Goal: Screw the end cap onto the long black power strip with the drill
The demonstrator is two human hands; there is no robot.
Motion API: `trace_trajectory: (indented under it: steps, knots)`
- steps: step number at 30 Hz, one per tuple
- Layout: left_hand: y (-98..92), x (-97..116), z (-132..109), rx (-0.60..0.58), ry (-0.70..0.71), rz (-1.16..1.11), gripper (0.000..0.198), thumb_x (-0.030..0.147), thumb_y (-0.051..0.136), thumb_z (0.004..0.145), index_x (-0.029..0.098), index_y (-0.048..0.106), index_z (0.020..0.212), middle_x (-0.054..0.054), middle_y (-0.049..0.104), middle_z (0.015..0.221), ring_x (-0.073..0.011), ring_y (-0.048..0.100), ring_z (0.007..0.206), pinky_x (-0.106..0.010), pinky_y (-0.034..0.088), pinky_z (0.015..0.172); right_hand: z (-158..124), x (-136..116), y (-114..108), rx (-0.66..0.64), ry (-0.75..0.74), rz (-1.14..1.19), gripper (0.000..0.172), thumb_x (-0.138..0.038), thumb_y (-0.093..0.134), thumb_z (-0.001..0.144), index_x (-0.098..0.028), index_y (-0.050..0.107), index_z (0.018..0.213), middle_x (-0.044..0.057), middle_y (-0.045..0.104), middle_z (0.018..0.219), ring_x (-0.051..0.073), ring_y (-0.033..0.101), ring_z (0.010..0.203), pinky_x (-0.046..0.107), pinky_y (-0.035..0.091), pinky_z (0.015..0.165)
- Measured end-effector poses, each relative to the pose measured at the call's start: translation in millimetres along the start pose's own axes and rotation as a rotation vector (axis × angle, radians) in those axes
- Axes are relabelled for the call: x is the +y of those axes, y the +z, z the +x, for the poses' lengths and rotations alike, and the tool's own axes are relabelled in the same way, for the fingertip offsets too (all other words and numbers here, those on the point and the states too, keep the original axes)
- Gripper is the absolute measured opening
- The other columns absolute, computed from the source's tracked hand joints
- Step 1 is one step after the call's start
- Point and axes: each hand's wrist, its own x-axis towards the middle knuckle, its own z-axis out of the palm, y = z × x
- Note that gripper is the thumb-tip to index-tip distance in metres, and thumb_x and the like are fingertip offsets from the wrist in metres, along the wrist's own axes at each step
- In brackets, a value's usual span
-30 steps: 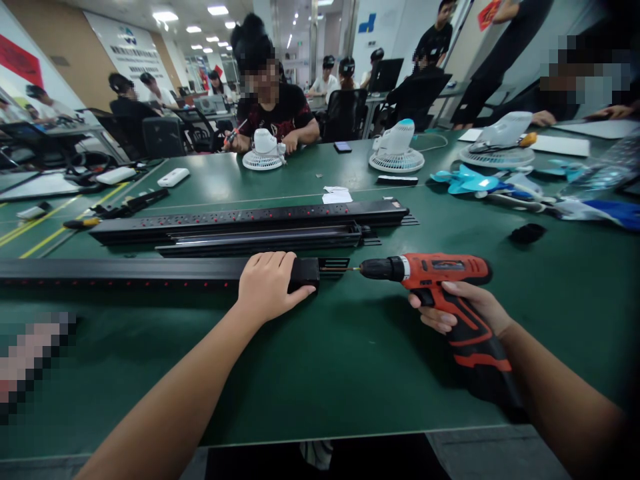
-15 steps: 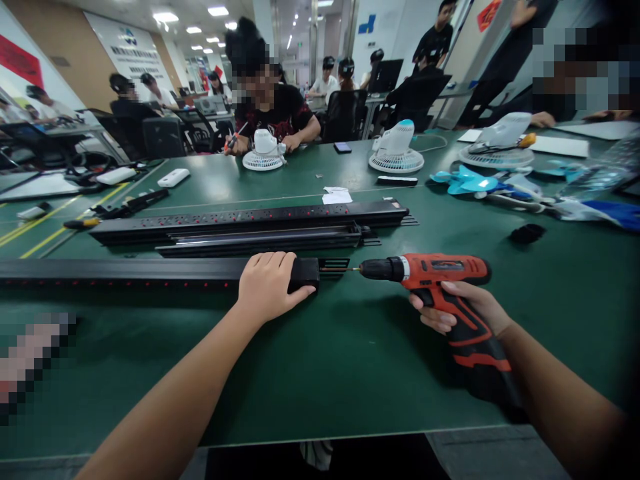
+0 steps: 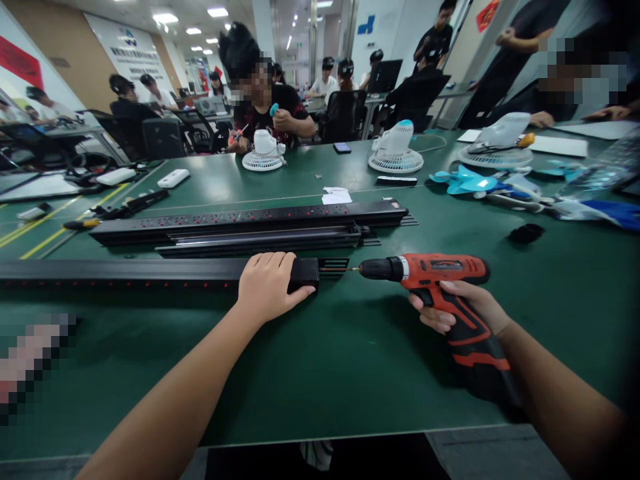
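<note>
Our left hand presses flat, fingers curled, over the end of the nearest black strip on the green table. Our right hand grips the red drill, its bit at the strip's end. Beyond lie two more strips, then white fans.

Both forearms and hands are bare, no sleeves.

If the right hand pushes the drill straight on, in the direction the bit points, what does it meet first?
Most likely the end of the near black strip, which the left hand holds down. The right hand aims the drill at it; the bit tip seems almost there.
</note>
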Motion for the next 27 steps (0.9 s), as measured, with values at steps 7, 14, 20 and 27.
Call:
trace_trajectory:
  steps: [7,14,20,27]
  knots:
    - [0.1,0.2,-0.1,0.001,0.0,0.009,0.055,0.065,0.051,0.087,0.018,0.059,0.114,-0.011,0.068,0.105,-0.0307,0.062,0.1,-0.044,0.042,0.091,0.1,-0.9,1.6,-0.007,-0.008,-0.006,0.03,-0.038,0.057,0.087,-0.011,0.069,0.091,0.004,0.056,0.057,0.013,0.04,0.046,0.027,0.044,0.047]
    - [0.6,-0.3,-0.2,0.013,0.002,-0.001,0.055,0.066,0.051,0.087,0.019,0.059,0.114,-0.011,0.069,0.103,-0.0303,0.062,0.099,-0.044,0.042,0.09,0.7,-0.6,1.6,-0.005,0.007,-0.008,0.03,-0.04,0.057,0.087,-0.011,0.068,0.089,0.002,0.052,0.053,0.014,0.041,0.046,0.026,0.044,0.047]
    - [1.6,-0.5,-0.7,-0.006,-0.009,-0.012,0.056,0.065,0.05,0.087,0.018,0.059,0.116,-0.012,0.068,0.105,-0.0306,0.062,0.102,-0.044,0.041,0.092,-0.1,0.5,1.1,0.026,0.005,-0.01,0.031,-0.041,0.058,0.086,-0.012,0.068,0.089,0.003,0.054,0.054,0.013,0.039,0.045,0.027,0.043,0.047]
    - [2.5,-1.8,-1.4,0.023,0.0,-0.004,0.055,0.066,0.051,0.086,0.02,0.059,0.115,-0.011,0.069,0.104,-0.0303,0.062,0.099,-0.044,0.042,0.091,0.7,-0.9,1.8,0.009,0.007,-0.035,0.032,-0.041,0.058,0.086,-0.011,0.069,0.089,0.002,0.052,0.053,0.013,0.04,0.045,0.027,0.043,0.047]
